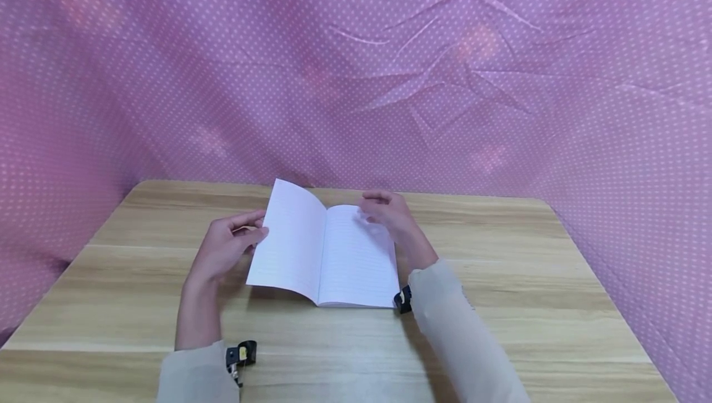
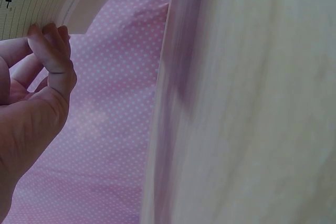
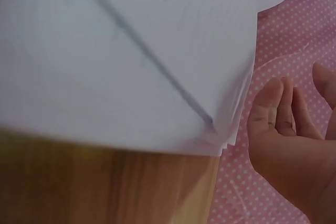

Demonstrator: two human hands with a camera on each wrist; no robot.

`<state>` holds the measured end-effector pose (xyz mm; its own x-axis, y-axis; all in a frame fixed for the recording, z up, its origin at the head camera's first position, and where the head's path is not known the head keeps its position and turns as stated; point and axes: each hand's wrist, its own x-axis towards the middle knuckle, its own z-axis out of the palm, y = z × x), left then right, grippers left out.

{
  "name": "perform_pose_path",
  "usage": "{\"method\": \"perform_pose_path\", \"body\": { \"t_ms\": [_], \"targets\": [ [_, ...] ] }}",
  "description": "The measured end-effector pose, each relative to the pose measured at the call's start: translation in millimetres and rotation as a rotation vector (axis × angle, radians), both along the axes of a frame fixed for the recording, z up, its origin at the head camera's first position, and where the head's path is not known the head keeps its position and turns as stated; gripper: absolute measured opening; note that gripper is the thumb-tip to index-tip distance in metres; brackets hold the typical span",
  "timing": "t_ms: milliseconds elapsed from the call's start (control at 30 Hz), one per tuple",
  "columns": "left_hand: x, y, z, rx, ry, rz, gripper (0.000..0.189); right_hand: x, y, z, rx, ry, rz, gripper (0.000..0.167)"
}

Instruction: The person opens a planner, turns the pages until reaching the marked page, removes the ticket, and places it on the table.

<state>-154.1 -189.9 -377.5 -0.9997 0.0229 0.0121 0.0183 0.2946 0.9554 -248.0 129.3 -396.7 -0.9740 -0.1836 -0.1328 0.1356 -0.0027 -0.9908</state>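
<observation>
An open notebook (image 1: 356, 261) with pale ruled pages lies on the wooden table, its left half raised off the surface. My left hand (image 1: 225, 245) pinches the outer edge of that raised half between thumb and fingers. In the left wrist view, the left hand (image 2: 39, 77) holds the cover (image 2: 31, 3), which bears printed lines and "A5". Over the upper part of the right page hovers my right hand (image 1: 389, 214), fingers loosely bent. The right wrist view has the right hand (image 3: 289, 124) beside the page corner (image 3: 215, 140), apart from the paper, with nothing in its fingers.
The wooden table (image 1: 528, 267) spreads out around the notebook. Pink polka-dot cloth (image 1: 356, 81) hangs behind the table and along both sides. A dark camera mount is on the left wrist (image 1: 241, 353) and another on the right wrist (image 1: 403, 299).
</observation>
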Motion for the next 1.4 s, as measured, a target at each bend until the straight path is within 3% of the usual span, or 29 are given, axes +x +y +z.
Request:
{"method": "perform_pose_path", "body": {
  "t_ms": [300, 533, 800, 1033, 1267, 1400],
  "targets": [
    [1.0, 0.7, 0.9, -0.003, 0.000, 0.003, 0.045, -1.3, 9.0, -6.8, 0.084, -0.013, -0.005, 0.041],
    [2.2, 0.7, 1.4, 0.004, 0.001, 0.001, 0.046, -6.5, 12.7, -12.2, 0.319, 0.007, 0.001, 0.047],
    [0.5, 1.3, -1.2, 0.006, -0.005, 0.007, 0.046, -6.1, 15.8, -13.1, 0.468, 0.054, 0.020, 0.050],
    [0.4, 0.8, -1.8, 0.007, -0.005, 0.003, 0.046, -5.5, 13.3, -11.5, 0.734, 0.133, 0.058, 0.047],
    [0.1, 0.8, -2.4, 0.009, -0.008, 0.004, 0.046, -5.7, 10.4, -10.0, 0.839, 0.152, 0.061, 0.043],
    [-0.1, -0.4, -2.9, 0.002, -0.003, 0.000, 0.046, -6.5, 7.0, -10.8, 0.921, 0.209, 0.065, 0.043]
  ]
}}
